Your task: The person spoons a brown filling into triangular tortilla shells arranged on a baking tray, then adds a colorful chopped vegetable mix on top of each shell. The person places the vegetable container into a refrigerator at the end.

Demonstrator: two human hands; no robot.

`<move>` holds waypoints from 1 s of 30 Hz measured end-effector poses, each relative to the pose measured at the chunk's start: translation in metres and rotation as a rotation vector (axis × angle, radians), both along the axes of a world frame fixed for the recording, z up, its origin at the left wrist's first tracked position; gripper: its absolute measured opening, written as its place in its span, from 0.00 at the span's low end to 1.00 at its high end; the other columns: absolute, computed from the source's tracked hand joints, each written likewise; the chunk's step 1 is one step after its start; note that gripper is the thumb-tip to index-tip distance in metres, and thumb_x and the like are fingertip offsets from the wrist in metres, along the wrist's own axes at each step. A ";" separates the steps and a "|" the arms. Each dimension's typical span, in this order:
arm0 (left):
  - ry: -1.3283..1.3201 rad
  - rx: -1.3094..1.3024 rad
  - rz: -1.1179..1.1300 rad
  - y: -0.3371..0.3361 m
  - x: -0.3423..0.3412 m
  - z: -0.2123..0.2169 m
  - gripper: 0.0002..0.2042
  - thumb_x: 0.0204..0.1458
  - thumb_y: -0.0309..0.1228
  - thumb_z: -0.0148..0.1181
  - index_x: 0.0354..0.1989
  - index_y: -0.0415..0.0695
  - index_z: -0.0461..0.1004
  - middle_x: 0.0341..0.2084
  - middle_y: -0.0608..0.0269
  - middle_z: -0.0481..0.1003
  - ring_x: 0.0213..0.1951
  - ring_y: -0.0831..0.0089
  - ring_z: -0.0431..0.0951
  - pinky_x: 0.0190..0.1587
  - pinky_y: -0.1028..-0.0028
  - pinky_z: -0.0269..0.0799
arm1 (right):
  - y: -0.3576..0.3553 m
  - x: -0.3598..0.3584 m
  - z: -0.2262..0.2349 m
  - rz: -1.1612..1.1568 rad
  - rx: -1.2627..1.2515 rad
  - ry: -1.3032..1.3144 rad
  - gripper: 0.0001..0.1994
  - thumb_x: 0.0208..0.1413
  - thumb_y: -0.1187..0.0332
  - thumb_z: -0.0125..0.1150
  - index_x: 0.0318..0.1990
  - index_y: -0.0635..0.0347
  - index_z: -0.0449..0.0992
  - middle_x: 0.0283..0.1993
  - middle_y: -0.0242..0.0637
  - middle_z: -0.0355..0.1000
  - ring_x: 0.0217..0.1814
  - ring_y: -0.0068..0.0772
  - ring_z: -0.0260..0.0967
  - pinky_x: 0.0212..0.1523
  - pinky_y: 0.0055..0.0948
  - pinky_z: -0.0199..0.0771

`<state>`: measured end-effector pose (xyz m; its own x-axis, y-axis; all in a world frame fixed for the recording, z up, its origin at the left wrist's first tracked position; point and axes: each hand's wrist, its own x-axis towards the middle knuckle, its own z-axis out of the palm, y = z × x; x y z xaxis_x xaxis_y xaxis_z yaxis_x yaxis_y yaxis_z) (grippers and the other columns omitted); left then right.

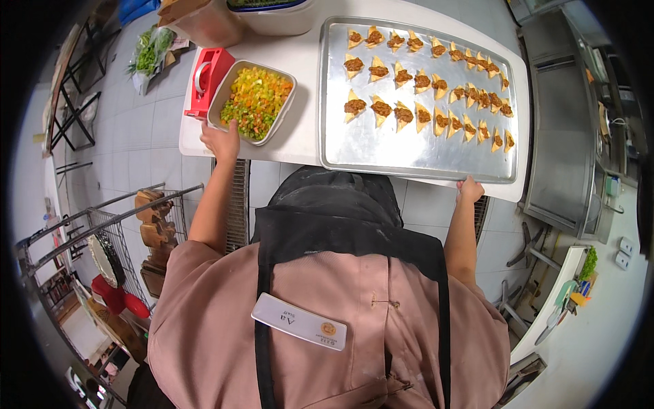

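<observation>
My left hand (221, 140) is closed on the near left corner of a white plastic tub (276, 127), thumb over its rim. Diced vegetables (255, 102) in yellow, orange and green fill the tub. My right hand (469, 190) is at the near right edge of a large metal baking tray (409, 153), its fingertips curled onto the rim; the rest of the grip is hidden. Three rows of small pastry pieces topped with brown filling (402, 77) lie across the far part of the tray.
Both containers stand on a white table (303, 136). A red device with a handle (210, 80) touches the tub's left side. Behind are a cardboard box (201, 24) and another tub (279, 19). Bagged greens (148, 54) lie farther left. A wire rack (112, 218) stands at my left.
</observation>
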<state>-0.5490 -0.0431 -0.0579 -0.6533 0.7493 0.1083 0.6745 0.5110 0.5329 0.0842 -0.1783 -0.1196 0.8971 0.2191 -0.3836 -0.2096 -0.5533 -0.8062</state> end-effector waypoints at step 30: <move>-1.325 0.000 -0.712 -0.028 0.245 0.153 0.20 0.34 0.14 0.46 0.41 0.37 0.66 0.33 0.63 0.71 0.32 0.76 0.70 0.35 0.80 0.67 | 0.044 -0.110 0.244 1.034 0.496 0.851 0.43 0.50 0.50 0.60 0.68 0.50 0.41 0.63 0.42 0.52 0.63 0.38 0.54 0.58 0.41 0.60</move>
<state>-0.3041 -0.0710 0.0950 0.2152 0.9432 -0.2530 -0.1818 0.2932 0.9386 -0.0259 -0.1344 0.1243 -0.2067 0.8900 -0.4063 -0.4028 -0.4559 -0.7937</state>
